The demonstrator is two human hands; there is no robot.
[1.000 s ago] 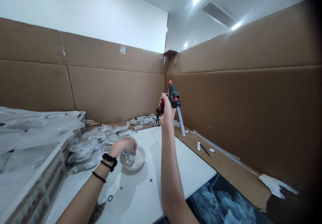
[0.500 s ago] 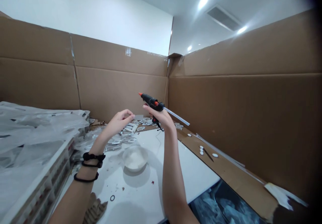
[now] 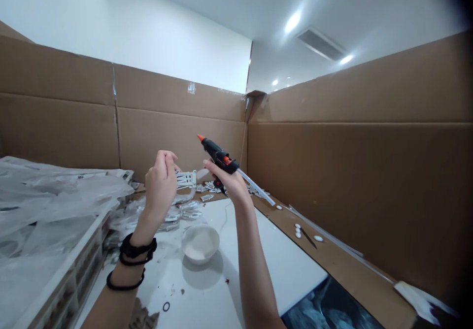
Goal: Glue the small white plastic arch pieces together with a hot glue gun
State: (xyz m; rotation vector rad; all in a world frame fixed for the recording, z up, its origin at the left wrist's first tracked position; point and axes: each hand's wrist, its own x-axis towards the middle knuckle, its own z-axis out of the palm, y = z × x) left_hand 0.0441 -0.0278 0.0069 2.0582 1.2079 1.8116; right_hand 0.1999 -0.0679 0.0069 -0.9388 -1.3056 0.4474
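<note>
My right hand [image 3: 229,183] grips a black hot glue gun [image 3: 217,152], its orange nozzle pointing up and to the left. A clear glue stick [image 3: 256,187] sticks out of the gun's back end. My left hand [image 3: 162,176] is raised to the left of the gun, fingers closed on a flat white slotted piece [image 3: 187,179]; part of that piece is hidden behind the fingers. Nozzle and piece are apart. Below and between my forearms, a white bowl [image 3: 200,244] stands on the white tabletop [image 3: 207,307].
Bagged white parts [image 3: 173,215] and loose parts [image 3: 210,186] lie behind the bowl. A crate covered in plastic sheeting [image 3: 55,196] stands left. Cardboard walls [image 3: 351,181] enclose the table. White ovals [image 3: 318,239] and a thin brown stick [image 3: 308,238] lie right. A black ring [image 3: 166,307] lies in front.
My left hand has turned upright and now holds up a white slotted piece. The glue gun has moved slightly left and its nozzle tilts more upward. The view has tipped up a little.
</note>
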